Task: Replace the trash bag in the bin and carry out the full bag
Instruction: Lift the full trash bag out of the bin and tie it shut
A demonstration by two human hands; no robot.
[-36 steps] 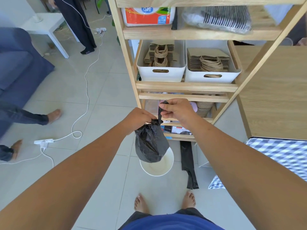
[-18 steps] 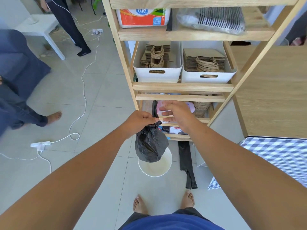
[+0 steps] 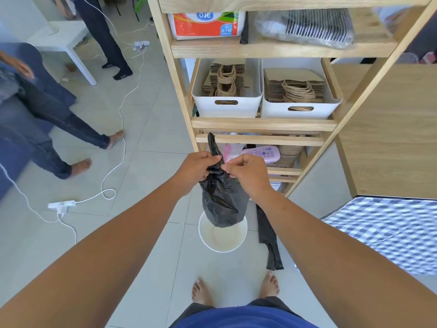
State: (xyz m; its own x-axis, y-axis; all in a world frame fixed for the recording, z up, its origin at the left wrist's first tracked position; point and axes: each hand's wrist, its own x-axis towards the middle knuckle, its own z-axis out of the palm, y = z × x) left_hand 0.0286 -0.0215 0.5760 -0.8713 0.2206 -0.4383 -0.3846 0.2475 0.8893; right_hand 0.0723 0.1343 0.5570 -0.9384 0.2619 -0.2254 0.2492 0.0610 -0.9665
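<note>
A full black trash bag (image 3: 223,202) hangs in the air over a small white round bin (image 3: 222,235) that stands on the tiled floor with no liner in it. My left hand (image 3: 197,168) is closed around the bag's twisted neck, and one black tail sticks up above the fist. My right hand (image 3: 246,170) pinches the neck from the right, thumb and fingers pressed together on the plastic. A folded black bag (image 3: 268,237) lies flat on the floor just right of the bin.
A wooden shelf unit (image 3: 262,124) stands right behind the bin, with white bins of paper bags. A checked cloth (image 3: 387,230) lies at right. A white cable and power strip (image 3: 62,205) run across the floor at left, near two other persons' legs.
My right hand came back from the raised tail to the bag's neck and now pinches it beside my left hand. The tail stands up freely. A seated person at left shifted their legs.
</note>
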